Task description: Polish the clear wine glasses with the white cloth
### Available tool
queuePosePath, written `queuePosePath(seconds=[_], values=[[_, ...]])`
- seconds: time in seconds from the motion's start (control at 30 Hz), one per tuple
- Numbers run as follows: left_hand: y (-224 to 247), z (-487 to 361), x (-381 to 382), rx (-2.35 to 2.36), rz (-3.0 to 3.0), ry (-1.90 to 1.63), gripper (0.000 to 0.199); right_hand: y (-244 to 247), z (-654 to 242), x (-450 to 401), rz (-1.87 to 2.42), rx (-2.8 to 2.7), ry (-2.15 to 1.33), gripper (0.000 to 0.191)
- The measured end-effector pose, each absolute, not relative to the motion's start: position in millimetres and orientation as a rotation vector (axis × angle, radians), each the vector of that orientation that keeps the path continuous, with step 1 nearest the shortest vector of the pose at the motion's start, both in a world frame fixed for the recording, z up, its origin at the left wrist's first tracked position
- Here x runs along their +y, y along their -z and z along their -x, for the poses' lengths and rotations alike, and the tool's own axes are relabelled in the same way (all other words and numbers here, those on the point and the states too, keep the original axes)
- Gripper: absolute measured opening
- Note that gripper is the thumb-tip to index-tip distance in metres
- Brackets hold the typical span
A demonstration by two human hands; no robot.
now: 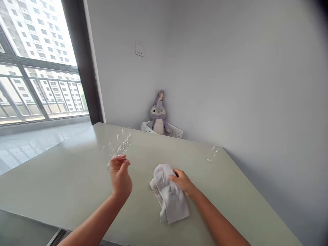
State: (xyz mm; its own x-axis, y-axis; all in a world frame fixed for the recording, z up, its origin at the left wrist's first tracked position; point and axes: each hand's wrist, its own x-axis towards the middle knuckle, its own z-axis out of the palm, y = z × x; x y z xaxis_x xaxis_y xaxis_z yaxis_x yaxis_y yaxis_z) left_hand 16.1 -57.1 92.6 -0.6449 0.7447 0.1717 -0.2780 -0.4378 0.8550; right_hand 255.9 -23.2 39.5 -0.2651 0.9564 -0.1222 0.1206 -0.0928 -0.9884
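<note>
My right hand (181, 180) grips the upper right edge of a light grey cloth (174, 201), thumb on top. The cloth is folded over and rests on the table. My left hand (121, 176) is raised in front of a group of clear stemmed glasses (122, 145) at the left. Its fingers are curled, with a gap to the thumb, and no object shows between them. One of the glasses is partly hidden behind this hand. Far to the right, near the back edge, a single stemmed glass (214, 151) stands apart.
The pale green table (77, 177) reaches to the walls. Behind its back edge a plush rabbit (159, 118) sits in a white perforated basket (175, 131). A light switch (139, 49) is on the wall. A large window (38, 68) lies to the left.
</note>
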Motion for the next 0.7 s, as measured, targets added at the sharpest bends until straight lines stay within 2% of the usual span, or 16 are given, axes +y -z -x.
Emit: queuePosePath(seconds=[0.1,0.27,0.33,0.5,0.7], values=[[-72,24,-57,1.367,-0.470,-2.135,0.028,-40,-251,-22,1.116,-1.073,-1.632,0.021],[-50,74,-40,1.543,-0.544,-1.695,0.063,-34,-247,-20,1.070,-0.768,-1.693,0.023],[-49,84,-32,1.568,-0.674,-1.563,0.069,-32,-245,-21,1.054,-0.728,-1.689,0.025],[-43,81,-23,1.721,-0.899,-1.475,0.056,-30,-240,-27,1.073,-0.662,-1.620,0.034],[-42,22,-16,1.727,-1.398,-1.281,0.044,-37,-241,-34,1.090,-0.746,-1.201,0.048]])
